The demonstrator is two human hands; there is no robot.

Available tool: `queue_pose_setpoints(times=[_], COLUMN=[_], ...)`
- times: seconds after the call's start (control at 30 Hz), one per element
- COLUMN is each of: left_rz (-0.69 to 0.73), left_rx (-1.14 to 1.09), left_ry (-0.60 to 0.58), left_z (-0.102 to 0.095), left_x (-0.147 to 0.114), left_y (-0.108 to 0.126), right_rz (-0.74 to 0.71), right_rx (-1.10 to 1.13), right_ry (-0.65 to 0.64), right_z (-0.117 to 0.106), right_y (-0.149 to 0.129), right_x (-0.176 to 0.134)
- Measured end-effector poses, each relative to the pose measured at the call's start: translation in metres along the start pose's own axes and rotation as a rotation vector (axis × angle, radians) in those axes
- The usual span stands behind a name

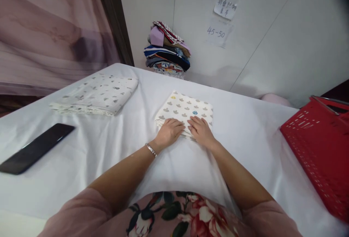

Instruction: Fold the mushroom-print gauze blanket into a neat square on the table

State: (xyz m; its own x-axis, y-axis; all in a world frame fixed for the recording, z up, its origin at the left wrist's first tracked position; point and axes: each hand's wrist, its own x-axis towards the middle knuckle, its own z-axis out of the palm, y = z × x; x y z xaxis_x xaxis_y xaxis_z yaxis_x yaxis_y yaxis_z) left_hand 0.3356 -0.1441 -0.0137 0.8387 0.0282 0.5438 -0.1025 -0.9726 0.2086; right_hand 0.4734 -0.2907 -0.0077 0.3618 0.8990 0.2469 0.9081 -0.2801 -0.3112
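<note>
A folded white cloth [188, 105] with grey shapes, one yellow and one blue, lies flat on the white-covered table in front of me. My left hand [170, 132] rests on its near left edge, palm down with the fingers stretched out. On the near right part lies my right hand [201, 129], its fingers spread over the fabric. Neither hand grips the cloth; both press on its top. The underside of the cloth and my palms are hidden.
Another folded patterned cloth [98, 93] lies at the left, with a black phone [36, 149] nearer to me. A red plastic basket [319, 146] stands at the right edge. Stacked folded clothes [169, 53] sit beyond the table [131, 186], against the wall.
</note>
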Motion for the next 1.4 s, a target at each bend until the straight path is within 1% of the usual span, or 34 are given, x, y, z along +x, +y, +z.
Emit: queue_pose_setpoints(times=[0.07,0.13,0.2,0.3,0.4,0.53,0.63,0.77,0.83,0.87,0.93,0.97,1.07,1.13,1.23,1.3,1.4], left_rz=[0.012,0.005,-0.046,-0.184,-0.31,-0.443,-0.544,-0.7,-0.805,-0.863,-0.958,-0.989,-1.027,-1.067,-1.109,-1.08,-0.974], left_rx=[-0.02,-0.026,-0.004,0.018,-0.046,-0.201,-0.271,-0.33,-0.348,-0.354,-0.371,-0.384,-0.399,-0.389,-0.429,-0.489,-0.603], left_ry=[-0.029,-0.042,-0.025,0.047,0.111,0.202,0.263,0.297,0.28,0.253,0.188,0.163,0.127,0.092,-0.016,-0.102,-0.265], left_z=[-0.005,-0.011,-0.018,-0.027,-0.03,-0.027,-0.023,-0.021,-0.022,-0.023,-0.026,-0.027,-0.03,-0.03,-0.028,-0.025,-0.025], left_x=[0.0,-0.001,-0.003,-0.007,-0.011,-0.013,-0.013,-0.015,-0.016,-0.016,-0.015,-0.015,-0.013,-0.01,-0.007,-0.006,-0.007], left_y=[-0.003,-0.011,-0.022,-0.039,-0.048,-0.05,-0.053,-0.057,-0.057,-0.057,-0.056,-0.056,-0.056,-0.053,-0.042,-0.031,-0.014], right_rz=[0.004,0.002,-0.007,-0.042,-0.107,-0.212,-0.221,-0.191,-0.171,-0.159,-0.118,-0.082,0.067,0.206,0.451,0.578,0.673], right_rx=[-0.006,-0.006,-0.003,0.004,-0.02,-0.104,-0.145,-0.123,-0.078,-0.051,-0.002,0.015,0.062,0.127,0.265,0.339,0.416], right_ry=[0.003,0.007,0.021,0.049,0.052,-0.045,-0.092,-0.132,-0.145,-0.146,-0.121,-0.088,0.059,0.138,0.189,0.195,0.147], right_z=[0.001,0.0,-0.004,-0.009,-0.01,-0.003,0.001,0.0,-0.002,-0.004,-0.006,-0.007,-0.003,0.001,0.004,-0.002,-0.019], right_y=[0.001,0.001,-0.001,-0.008,-0.014,-0.019,-0.021,-0.024,-0.024,-0.023,-0.019,-0.015,0.001,0.016,0.039,0.056,0.081], right_x=[0.0,0.001,0.001,-0.005,-0.013,-0.02,-0.021,-0.019,-0.019,-0.019,-0.02,-0.02,-0.02,-0.019,-0.018,-0.02,-0.026])
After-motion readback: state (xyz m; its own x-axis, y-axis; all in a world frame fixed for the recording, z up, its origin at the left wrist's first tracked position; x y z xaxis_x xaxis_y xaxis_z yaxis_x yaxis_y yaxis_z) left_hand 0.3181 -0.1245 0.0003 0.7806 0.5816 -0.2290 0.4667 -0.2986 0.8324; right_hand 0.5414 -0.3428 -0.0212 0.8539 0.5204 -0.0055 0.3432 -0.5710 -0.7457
